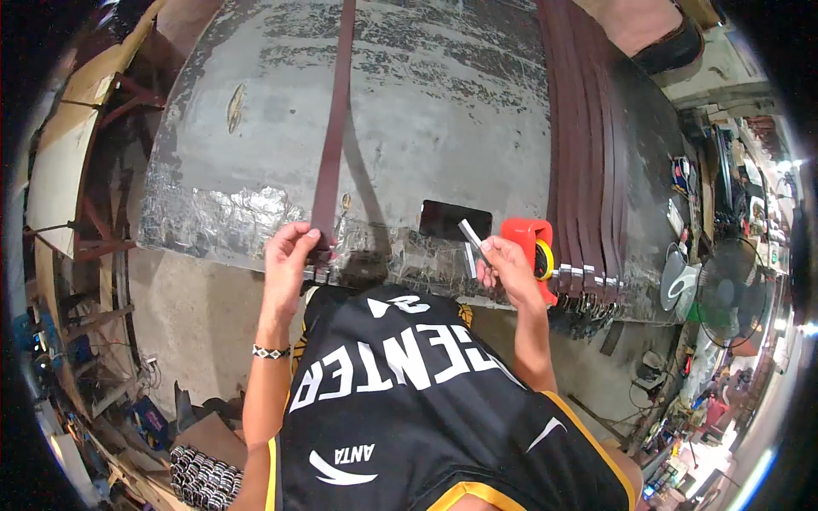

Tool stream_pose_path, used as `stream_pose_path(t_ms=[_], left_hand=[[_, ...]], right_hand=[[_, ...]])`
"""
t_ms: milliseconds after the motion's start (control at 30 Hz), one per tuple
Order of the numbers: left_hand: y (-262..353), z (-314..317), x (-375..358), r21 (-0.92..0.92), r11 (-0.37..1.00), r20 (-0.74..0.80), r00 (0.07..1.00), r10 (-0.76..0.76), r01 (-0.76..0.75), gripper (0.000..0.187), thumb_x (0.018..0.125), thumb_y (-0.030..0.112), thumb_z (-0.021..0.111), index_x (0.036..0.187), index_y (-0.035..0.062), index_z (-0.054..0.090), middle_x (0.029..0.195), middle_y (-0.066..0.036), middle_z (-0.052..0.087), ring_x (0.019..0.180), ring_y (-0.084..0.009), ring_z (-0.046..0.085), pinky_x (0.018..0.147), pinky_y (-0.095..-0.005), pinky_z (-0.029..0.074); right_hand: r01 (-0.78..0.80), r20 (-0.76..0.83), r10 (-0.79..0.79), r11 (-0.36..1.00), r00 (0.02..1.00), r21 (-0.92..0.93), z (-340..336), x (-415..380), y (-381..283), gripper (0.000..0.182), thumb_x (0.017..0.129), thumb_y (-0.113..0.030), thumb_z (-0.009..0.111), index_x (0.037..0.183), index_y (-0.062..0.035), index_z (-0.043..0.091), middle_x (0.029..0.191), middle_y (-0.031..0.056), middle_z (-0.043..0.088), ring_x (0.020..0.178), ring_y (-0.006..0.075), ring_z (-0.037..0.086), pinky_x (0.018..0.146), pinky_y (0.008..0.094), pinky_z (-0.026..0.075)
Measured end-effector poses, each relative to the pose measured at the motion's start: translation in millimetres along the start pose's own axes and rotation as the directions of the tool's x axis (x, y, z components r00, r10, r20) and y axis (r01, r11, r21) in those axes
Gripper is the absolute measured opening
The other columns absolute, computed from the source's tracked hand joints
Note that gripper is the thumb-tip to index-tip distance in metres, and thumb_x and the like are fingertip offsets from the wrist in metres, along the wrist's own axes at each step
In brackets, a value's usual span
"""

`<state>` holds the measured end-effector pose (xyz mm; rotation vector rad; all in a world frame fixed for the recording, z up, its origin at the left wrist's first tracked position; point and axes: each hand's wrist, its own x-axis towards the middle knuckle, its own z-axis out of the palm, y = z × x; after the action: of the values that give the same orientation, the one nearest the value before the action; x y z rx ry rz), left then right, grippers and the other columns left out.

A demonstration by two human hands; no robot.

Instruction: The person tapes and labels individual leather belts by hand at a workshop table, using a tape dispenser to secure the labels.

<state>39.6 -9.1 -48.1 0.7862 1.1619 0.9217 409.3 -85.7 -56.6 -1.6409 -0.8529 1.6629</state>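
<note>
- Table (452,136), 12 o'clock
- Brown straps (569,153) lying on it, 2 o'clock
- Single strap (331,162), 11 o'clock
- Left hand (288,253), 9 o'clock, pinching single strap's near end
- Right hand (508,262), 3 o'clock, fingers closed
- Phone (452,221), 2 o'clock
- Pale strip (469,231), pinched in right hand, pointing 10 o'clock

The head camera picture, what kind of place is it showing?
Probably a small workshop. Long brown straps lie side by side on a big scuffed table, the left hand pinches another strap, and what looks like a red tape dispenser sits near the table's edge.
</note>
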Motion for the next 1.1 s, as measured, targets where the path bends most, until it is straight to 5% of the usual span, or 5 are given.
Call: stream_pose_path(t_ms=[233, 533, 700, 800, 1100], left_hand=[[7, 17, -4, 0.013, 1.000, 0.036, 0.999, -0.028, 0.027, 0.019, 0.101, 0.018, 0.052, 0.099, 0.0018, 0.062, 0.089, -0.007, 0.071, 0.077, -0.0134, 0.067, 0.068, -0.0270, 0.053], [-5, 10, -32, -0.016, 0.996, 0.038, 0.995, 0.093, -0.092, 0.013, 0.093, 0.005, 0.057, 0.103, -0.0007, 0.063, 0.095, -0.004, 0.068, 0.086, -0.0103, 0.063, 0.082, -0.0267, 0.051], [-10, 13, -35, -0.139, 0.990, -0.058, 0.998, -0.008, 0.000, 0.011, 0.094, 0.008, 0.062, 0.100, -0.0003, 0.065, 0.091, -0.001, 0.066, 0.083, -0.0062, 0.059, 0.075, -0.0236, 0.048], [-19, 15, -33, -0.023, 0.995, -0.113, 0.990, 0.089, -0.092, 0.012, 0.095, 0.011, 0.062, 0.100, -0.0002, 0.066, 0.088, 0.000, 0.066, 0.079, -0.0049, 0.058, 0.071, -0.0227, 0.047], [-8, 16, -28, -0.012, 1.000, -0.092, 0.995, 0.022, -0.024, 0.015, 0.096, 0.012, 0.062, 0.101, -0.0013, 0.067, 0.083, -0.002, 0.068, 0.072, -0.0057, 0.060, 0.065, -0.0231, 0.049]], right_hand=[[0.256, 0.168, -0.271, 0.961, 0.948, 0.108, 76, 32, -61, 0.020, 0.095, -0.018, 0.064, 0.106, -0.0012, 0.065, 0.072, 0.0036, 0.064, 0.059, 0.0058, 0.056, 0.052, 0.0188, 0.043], [0.200, 0.431, -0.186, 0.980, 0.883, 0.014, 158, 50, -80, 0.016, 0.093, -0.014, 0.065, 0.103, -0.0019, 0.061, 0.073, 0.0010, 0.063, 0.060, 0.0046, 0.056, 0.053, 0.0186, 0.043], [0.233, 0.461, -0.207, 0.972, 0.863, -0.001, 165, 56, -73, 0.014, 0.093, -0.013, 0.065, 0.100, -0.0028, 0.058, 0.072, 0.0010, 0.063, 0.061, 0.0044, 0.056, 0.052, 0.0186, 0.043], [0.239, 0.460, -0.207, 0.971, 0.863, -0.012, 165, 55, -74, 0.015, 0.093, -0.013, 0.065, 0.100, -0.0027, 0.057, 0.071, 0.0012, 0.063, 0.060, 0.0045, 0.056, 0.052, 0.0188, 0.043], [0.239, 0.416, -0.210, 0.971, 0.885, -0.019, 165, 54, -79, 0.014, 0.093, -0.014, 0.065, 0.098, -0.0026, 0.058, 0.073, -0.0001, 0.061, 0.060, 0.0045, 0.055, 0.053, 0.0191, 0.042]])
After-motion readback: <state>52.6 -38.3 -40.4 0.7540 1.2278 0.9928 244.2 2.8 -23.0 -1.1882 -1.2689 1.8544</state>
